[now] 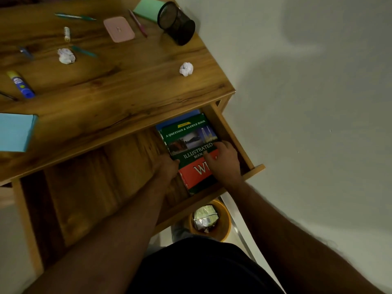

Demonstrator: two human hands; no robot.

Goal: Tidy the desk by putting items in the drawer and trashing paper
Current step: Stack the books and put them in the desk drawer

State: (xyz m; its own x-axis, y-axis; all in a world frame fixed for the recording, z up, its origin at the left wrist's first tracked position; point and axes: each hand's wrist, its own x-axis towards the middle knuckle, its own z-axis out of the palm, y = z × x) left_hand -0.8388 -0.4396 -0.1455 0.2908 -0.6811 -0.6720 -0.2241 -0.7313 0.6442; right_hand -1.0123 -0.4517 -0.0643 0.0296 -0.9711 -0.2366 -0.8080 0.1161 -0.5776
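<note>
— Drawer [89,198] is standing open under the desk [127,92], yes? What is lying inside?

— A green and red book [188,143] is lying at its right end, on top of a blue book [178,119]. The rest of the drawer is looking bare.

— And the hands?

— The left hand [167,166] is pressing against the book's left edge. The right hand [224,160] is resting on the cover, fingers spread flat. Neither hand is closing around it.

— What is staying on the desk?

— Two paper balls [66,56], some pens [74,16], a glue stick [20,84], a pink case [118,29], a mesh cup [176,23] lying tilted, a green pad [147,8] and a blue pad [14,132].

— And below?

— An orange bin [222,221] is standing on the floor under the drawer's front, with crumpled wrappers inside. A pale wall [307,102] is running along the right.
</note>
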